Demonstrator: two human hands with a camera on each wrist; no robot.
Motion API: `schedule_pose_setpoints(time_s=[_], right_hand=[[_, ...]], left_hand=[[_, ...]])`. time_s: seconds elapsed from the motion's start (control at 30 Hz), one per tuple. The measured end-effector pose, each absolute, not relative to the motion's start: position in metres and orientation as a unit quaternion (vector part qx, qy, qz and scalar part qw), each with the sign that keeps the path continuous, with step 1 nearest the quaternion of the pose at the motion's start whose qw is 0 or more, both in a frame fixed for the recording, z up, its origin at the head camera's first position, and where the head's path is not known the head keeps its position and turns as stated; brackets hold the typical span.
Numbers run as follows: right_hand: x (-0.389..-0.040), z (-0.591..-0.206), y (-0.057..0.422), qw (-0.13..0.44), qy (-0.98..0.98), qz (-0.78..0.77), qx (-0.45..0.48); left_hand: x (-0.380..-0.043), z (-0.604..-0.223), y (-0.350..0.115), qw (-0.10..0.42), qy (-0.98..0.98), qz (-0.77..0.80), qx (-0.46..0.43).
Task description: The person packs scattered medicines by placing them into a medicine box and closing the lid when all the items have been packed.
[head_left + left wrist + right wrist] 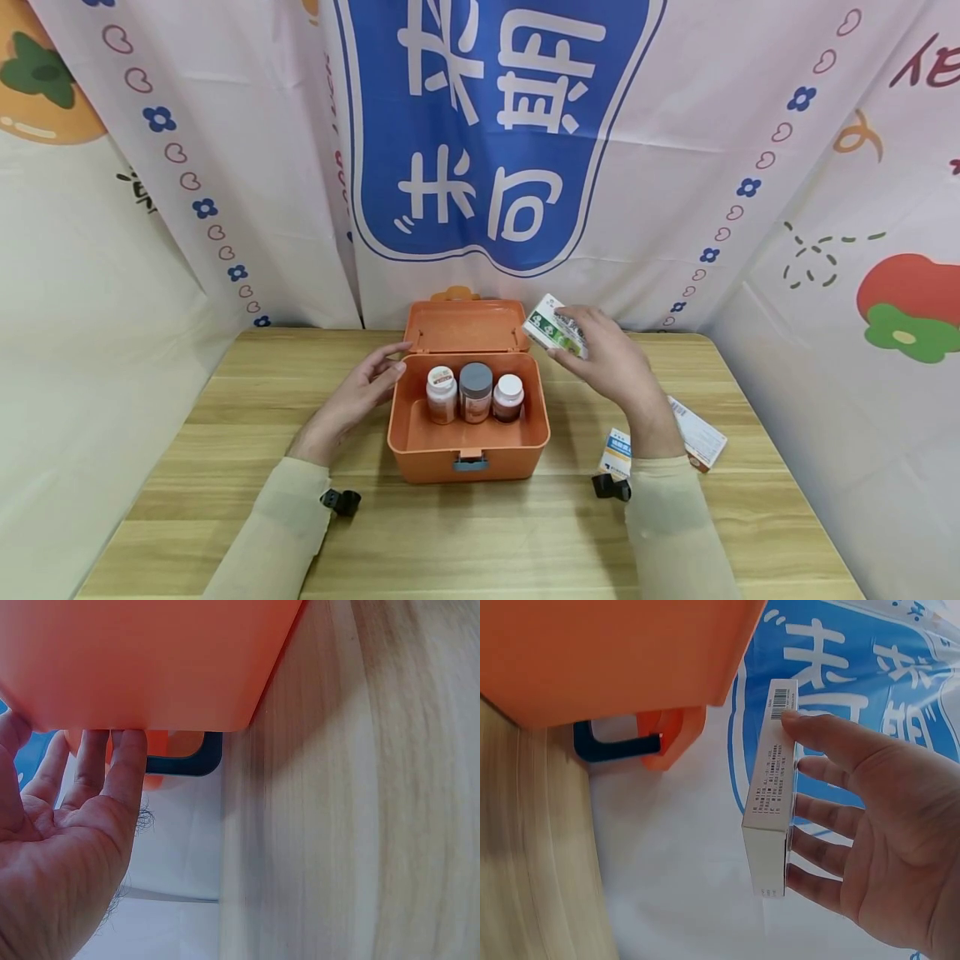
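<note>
An orange lidded storage box (468, 463) stands on the table, its lid (468, 327) tipped back. Inside, toward its back wall, three bottles stand upright: one with a white printed cap (442, 395), one grey-capped (476, 392) and a small white-capped one (508, 398). My left hand (364, 388) touches the box's back left corner, fingers fairly straight and thumb at the rim. To the right of the lid, my right hand (611, 358) holds a white and green medicine box (553, 326) tilted in the air. The right wrist view shows its printed side (772, 765) between thumb and fingers.
Right of the orange box, a blue and white medicine box (617, 452) and a white carton (701, 433) lie on the wooden table (480, 546), partly hidden by my right arm. A printed curtain (285, 167) hangs behind the table.
</note>
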State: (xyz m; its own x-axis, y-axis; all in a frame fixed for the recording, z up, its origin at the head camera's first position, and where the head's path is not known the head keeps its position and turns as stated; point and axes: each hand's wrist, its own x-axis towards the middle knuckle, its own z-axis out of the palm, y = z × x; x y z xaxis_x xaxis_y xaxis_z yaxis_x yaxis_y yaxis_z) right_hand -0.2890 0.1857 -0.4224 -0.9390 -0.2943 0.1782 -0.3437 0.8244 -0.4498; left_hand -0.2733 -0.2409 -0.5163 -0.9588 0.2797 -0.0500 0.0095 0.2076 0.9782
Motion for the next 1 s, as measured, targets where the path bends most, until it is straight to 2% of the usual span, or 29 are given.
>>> schedule_pose_setpoints(time_s=[1.0], right_hand=[[-0.271,-0.409,0.134,0.060,-0.948,0.196,0.244]], left_hand=[[-0.275,-0.517,-0.242,0.109,0.770,0.621,0.096]])
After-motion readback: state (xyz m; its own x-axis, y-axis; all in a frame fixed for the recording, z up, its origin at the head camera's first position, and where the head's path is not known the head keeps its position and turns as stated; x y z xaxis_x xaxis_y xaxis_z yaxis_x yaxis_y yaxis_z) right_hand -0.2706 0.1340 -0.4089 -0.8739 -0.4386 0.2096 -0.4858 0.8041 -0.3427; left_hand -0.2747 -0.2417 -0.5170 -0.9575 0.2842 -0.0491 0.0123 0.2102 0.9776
